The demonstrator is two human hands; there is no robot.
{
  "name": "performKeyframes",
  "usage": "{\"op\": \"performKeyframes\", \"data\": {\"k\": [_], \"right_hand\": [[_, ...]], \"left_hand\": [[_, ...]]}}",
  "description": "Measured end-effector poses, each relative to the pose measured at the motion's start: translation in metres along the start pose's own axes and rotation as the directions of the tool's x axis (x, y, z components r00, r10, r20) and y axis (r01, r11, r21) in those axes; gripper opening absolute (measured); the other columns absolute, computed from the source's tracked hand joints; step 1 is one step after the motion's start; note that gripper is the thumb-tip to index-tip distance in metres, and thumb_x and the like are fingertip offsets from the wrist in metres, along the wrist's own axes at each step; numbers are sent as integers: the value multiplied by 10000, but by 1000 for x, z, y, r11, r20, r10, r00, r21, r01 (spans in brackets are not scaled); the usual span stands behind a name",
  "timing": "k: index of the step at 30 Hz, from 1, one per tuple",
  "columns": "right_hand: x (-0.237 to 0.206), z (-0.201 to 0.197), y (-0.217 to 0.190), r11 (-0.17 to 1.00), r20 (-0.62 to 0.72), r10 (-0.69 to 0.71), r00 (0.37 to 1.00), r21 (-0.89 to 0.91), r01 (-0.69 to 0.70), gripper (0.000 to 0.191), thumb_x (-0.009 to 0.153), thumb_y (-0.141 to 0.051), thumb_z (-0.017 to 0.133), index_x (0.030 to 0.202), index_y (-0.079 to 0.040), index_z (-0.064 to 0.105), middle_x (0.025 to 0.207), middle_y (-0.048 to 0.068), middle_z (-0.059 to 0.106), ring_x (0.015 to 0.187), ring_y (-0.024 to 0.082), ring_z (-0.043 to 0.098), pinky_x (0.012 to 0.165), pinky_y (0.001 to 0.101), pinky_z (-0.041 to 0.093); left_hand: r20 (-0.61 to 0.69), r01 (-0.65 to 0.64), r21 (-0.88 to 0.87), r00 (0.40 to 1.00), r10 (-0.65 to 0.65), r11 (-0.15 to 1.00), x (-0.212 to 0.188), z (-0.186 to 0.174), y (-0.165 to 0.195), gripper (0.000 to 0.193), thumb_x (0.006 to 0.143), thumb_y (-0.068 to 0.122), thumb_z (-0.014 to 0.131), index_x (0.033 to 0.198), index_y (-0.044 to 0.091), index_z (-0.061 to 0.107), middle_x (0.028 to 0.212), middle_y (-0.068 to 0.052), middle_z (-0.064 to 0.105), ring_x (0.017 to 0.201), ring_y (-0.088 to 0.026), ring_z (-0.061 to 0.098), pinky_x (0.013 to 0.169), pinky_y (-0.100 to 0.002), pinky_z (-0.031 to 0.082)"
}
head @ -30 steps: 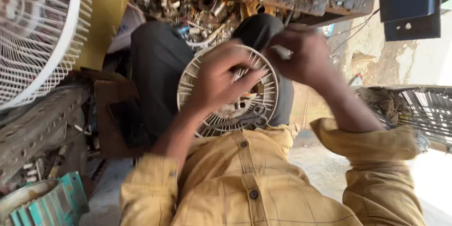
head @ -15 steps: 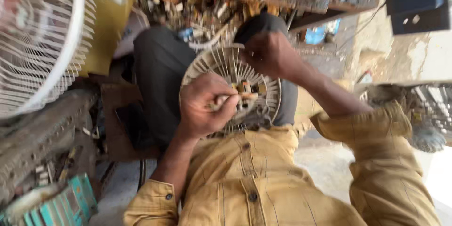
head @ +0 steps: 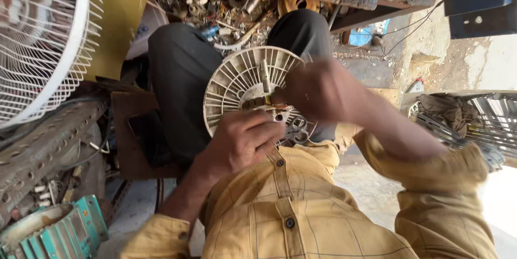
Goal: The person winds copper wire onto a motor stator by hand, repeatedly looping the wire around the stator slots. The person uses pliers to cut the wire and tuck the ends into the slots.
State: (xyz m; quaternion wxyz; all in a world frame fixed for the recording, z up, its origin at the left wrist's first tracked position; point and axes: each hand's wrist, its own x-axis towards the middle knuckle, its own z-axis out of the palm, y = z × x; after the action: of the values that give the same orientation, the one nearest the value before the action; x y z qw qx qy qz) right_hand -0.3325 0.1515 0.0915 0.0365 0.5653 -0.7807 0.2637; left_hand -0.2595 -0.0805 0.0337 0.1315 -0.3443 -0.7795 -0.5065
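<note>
A round cream fan motor housing (head: pixel 237 78) with radial ribs rests on my lap, between my dark trouser legs. My left hand (head: pixel 242 143) grips its near rim, fingers curled over the edge beside the copper winding at the centre. My right hand (head: pixel 318 92), blurred with motion, is closed at the housing's centre right, next to an upright shaft (head: pixel 265 78). Whether it holds a small tool is hidden by the blur. My yellow checked shirt fills the bottom of the view.
A white wire fan guard (head: pixel 43 38) stands at the upper left. A teal metal motor body (head: pixel 59 232) lies at the lower left. A cluttered heap of parts and wires (head: pixel 226 0) sits beyond my knees. Another metal grille (head: pixel 479 124) lies on the right.
My left hand slid from the housing's centre down to its near rim. My right hand came down from the far edge to the centre. The housing shifted slightly toward my chest.
</note>
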Motion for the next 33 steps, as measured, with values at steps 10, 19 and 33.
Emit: {"op": "performKeyframes", "data": {"k": [10,19,33], "right_hand": [[-32,-12,25,792,298,593,748,-46,-609,229,743,-117,782,971,-105,789,858,76,746,686,248,704,596,367,568],[-11,15,34,988,55,124,991,85,-128,43,873,-56,743,890,-18,731,761,105,629,674,256,609,575,401,498],[2,-21,-18,892,183,-4,983,446,-79,160,811,-93,682,915,26,706,869,118,708,774,236,697,675,338,592]], "left_hand": [[563,372,-41,775,-286,927,89,15,-87,221,840,233,867,790,65,732,783,-58,720,672,-162,660,641,-300,504],[-11,55,55,998,-54,997,5,-1,2,149,907,125,804,1013,47,734,926,-81,700,815,-180,685,697,-314,555],[-22,222,-274,971,-237,936,67,-11,-61,91,985,132,761,967,74,693,909,-41,706,799,-171,702,728,-315,571]]}}
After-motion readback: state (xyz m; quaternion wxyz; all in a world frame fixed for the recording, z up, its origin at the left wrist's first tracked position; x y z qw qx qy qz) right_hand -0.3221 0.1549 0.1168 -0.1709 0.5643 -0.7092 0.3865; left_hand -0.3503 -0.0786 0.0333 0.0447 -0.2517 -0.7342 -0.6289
